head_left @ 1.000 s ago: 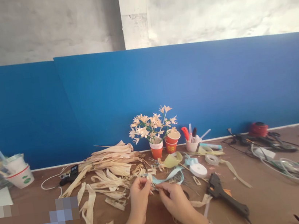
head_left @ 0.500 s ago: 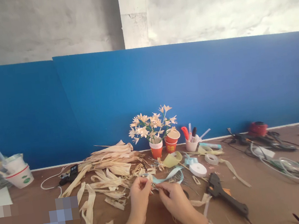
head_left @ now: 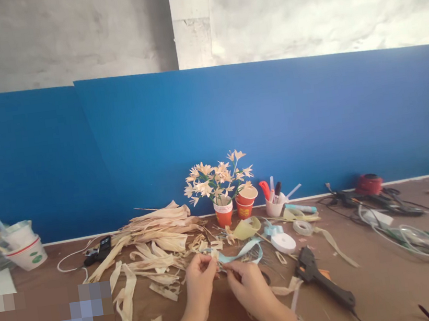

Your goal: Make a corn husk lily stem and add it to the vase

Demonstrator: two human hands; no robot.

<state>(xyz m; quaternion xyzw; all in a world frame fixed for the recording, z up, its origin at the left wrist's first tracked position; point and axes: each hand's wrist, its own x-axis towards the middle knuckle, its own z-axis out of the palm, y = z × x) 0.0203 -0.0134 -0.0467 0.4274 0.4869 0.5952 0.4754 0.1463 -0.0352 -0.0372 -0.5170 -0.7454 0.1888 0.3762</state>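
Pale husk-like piece [head_left: 215,254], toward six o'clock in view: pinched by the left hand [head_left: 199,281]. Right hand [head_left: 250,282], at its four o'clock: fingertips pressed together, contents indistinct. Step, seemingly: fine two-handed shaping; next move likely calls for steady fingertips.

A head-worn camera gives the one view, from above the near side of the desk [head_left: 378,291], forward and slightly down. The left hand [head_left: 200,278] and right hand [head_left: 248,282] are close; past the far edge, the blue partition [head_left: 231,111] and grey wall [head_left: 64,38] stand farther off.
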